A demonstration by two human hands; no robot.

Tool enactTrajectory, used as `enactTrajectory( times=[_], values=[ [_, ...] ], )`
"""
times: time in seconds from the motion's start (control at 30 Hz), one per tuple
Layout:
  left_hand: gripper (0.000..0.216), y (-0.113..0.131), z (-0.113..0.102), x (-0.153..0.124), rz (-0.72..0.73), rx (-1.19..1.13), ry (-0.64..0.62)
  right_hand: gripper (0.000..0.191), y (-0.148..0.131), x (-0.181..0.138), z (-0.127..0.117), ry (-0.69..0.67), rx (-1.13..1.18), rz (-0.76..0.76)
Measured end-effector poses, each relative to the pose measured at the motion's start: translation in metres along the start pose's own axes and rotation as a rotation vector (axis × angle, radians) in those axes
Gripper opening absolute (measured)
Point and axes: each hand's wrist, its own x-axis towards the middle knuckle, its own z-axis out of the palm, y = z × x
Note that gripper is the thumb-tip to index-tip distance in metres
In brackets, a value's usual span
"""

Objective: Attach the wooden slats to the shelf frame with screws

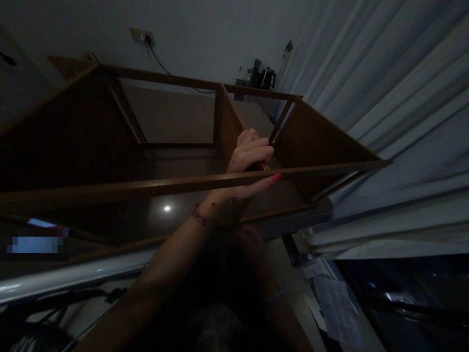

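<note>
A brown wooden cabinet frame [176, 185], without a top, front or back, stands on a pale tabletop [168, 110]. An upright divider [234, 117] splits it into a larger left bay and a smaller right one. My left hand [252, 154], with a beaded bracelet at the wrist, is closed over the divider's front top corner. Its thumb, with a red nail, lies along the near side of the front rail. Lower down, in shadow, my right hand [252, 242] is at the frame's bottom front edge; its fingers are too dark to make out.
Behind the frame are a wall socket [142, 36] with a plugged cable and a black kettle [268, 78]. Long pale curtains [395, 122] hang at the right. Papers [335, 305] lie low at the right. A light metal tube [80, 274] runs along the lower left.
</note>
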Motion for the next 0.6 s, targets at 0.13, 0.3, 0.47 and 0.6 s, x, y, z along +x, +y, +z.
enactTrajectory(
  times=[0.13, 0.3, 0.47, 0.6],
  values=[
    [0.042, -0.013, -0.001, 0.002, 0.045, 0.002, -0.057, 0.017, -0.004, 0.008, -0.015, -0.117, -0.026, -0.084],
    [0.043, -0.021, 0.001, 0.002, 0.049, -0.012, -0.062, 0.029, -0.009, 0.011, -0.023, -0.176, -0.146, -0.259],
    [0.041, -0.015, 0.0, 0.001, 0.03, -0.017, -0.039, 0.027, 0.0, 0.009, -0.002, -0.013, -0.077, -0.119],
    [0.044, -0.022, 0.003, 0.002, 0.044, -0.023, -0.046, 0.03, 0.0, 0.008, 0.004, 0.069, -0.015, -0.004]
  ],
)
